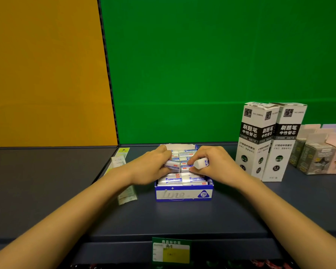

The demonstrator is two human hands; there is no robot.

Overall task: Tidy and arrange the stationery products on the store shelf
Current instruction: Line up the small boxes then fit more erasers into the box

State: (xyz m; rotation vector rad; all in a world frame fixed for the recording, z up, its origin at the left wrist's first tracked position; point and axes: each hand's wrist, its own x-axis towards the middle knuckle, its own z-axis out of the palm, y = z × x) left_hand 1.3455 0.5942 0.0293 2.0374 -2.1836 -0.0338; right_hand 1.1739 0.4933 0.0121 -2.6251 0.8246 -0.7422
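Observation:
A blue and white display box point(183, 195) marked 2B stands on the dark shelf point(182, 220), filled with several white erasers in blue sleeves point(179, 179). My left hand point(152, 166) reaches over the box's left side and grips one eraser point(172, 165) between fingers and thumb. My right hand point(214, 164) comes over the right side and pinches another eraser point(201, 163), tilted above the rows. Both held erasers sit just above the middle of the box.
Two tall white and black refill boxes point(269, 140) stand upright to the right of the eraser box. Small pastel cartons point(318, 150) crowd the far right. Flat yellow-topped packets point(120, 162) lie left of the box. A price tag point(171, 250) hangs on the shelf's front edge.

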